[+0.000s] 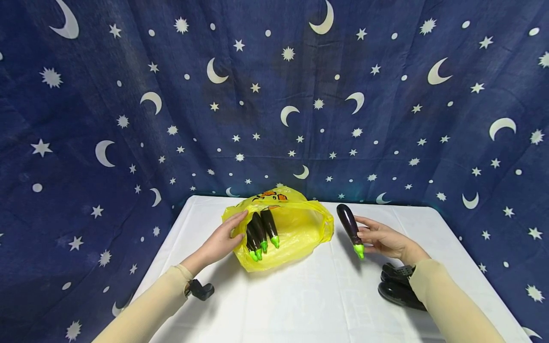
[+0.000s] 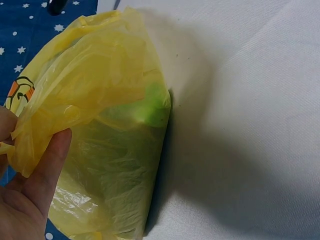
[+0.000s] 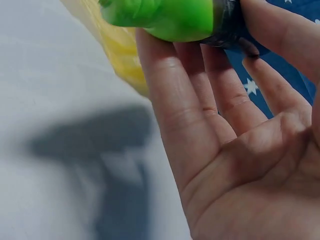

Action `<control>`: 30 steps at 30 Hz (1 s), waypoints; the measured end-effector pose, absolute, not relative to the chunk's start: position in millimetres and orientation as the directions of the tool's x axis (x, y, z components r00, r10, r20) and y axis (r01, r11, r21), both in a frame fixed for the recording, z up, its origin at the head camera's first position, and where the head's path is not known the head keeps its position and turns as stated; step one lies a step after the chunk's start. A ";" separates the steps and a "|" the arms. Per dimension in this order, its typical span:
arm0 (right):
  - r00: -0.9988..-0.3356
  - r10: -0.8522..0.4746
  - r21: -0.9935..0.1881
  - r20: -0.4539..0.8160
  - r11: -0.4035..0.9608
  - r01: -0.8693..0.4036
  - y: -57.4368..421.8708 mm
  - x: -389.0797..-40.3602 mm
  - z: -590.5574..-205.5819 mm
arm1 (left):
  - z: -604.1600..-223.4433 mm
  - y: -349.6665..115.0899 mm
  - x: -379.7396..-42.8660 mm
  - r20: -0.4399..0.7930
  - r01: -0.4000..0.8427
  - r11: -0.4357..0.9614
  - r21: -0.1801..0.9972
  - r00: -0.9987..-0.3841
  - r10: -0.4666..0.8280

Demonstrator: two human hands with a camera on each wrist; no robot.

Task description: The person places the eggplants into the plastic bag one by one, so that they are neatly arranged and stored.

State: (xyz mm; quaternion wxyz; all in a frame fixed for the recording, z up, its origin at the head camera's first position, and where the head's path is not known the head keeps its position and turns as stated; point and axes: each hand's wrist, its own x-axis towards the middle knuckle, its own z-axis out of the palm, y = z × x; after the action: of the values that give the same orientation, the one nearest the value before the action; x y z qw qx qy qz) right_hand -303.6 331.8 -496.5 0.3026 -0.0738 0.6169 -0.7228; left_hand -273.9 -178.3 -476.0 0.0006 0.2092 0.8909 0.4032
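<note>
A yellow plastic bag (image 1: 296,247) lies on its side on the table, its mouth spread toward me. Inside it, several dark purple eggplants (image 1: 269,224) rest side by side with their green stem ends facing me. My left hand (image 1: 223,240) pinches the bag's left edge between thumb and fingers, and the left wrist view shows the thin film (image 2: 40,130) bunched there. To the right of the bag, my right hand (image 1: 383,238) holds another eggplant (image 1: 348,221) near its green cap (image 3: 185,20), between thumb and fingertips. Its shadow falls on the cloth below.
Dark glossy eggplants (image 1: 399,293) lie at the right under my forearm, partly hidden by the sleeve. A white cloth (image 1: 300,305) covers the table. Behind it hangs a dark blue curtain (image 1: 317,143) with moons and stars.
</note>
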 end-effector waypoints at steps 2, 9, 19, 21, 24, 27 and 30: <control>-0.793 -0.552 -0.931 -0.257 -0.080 0.357 328.5 -301.9 -497.1 | -476.2 -178.4 -273.9 0.171 0.375 0.587 0.717 -0.912 0.373; -0.740 -0.640 -0.922 -0.207 -0.127 0.367 312.3 -294.9 -497.7 | -476.7 -178.4 -273.8 0.192 0.393 0.585 0.710 -0.906 0.377; -0.647 -0.749 -0.920 -0.141 -0.141 0.365 287.8 -293.2 -497.8 | -478.4 -179.3 -273.4 0.197 0.397 0.589 0.704 -0.906 0.375; -0.641 -0.754 -0.921 -0.144 -0.135 0.366 282.6 -293.2 -497.9 | -478.2 -179.3 -273.4 0.197 0.397 0.589 0.704 -0.906 0.375; -0.639 -0.754 -0.922 -0.154 -0.123 0.367 274.4 -293.0 -498.1 | -477.7 -179.4 -273.2 0.196 0.395 0.590 0.704 -0.907 0.373; -0.641 -0.749 -0.923 -0.167 -0.110 0.370 266.0 -292.5 -497.6 | -477.2 -179.5 -272.9 0.195 0.395 0.586 0.707 -0.906 0.375; -0.643 -0.744 -0.922 -0.183 -0.097 0.376 258.3 -292.5 -497.1 | -476.9 -179.4 -272.3 0.195 0.394 0.584 0.710 -0.907 0.375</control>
State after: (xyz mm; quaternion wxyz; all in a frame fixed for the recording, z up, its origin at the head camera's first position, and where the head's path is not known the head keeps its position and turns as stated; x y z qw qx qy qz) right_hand -292.5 258.3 -497.1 0.3880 -0.1679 0.5485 -0.7214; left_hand -272.3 -179.4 -476.9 -0.0118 0.2158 0.8898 0.4020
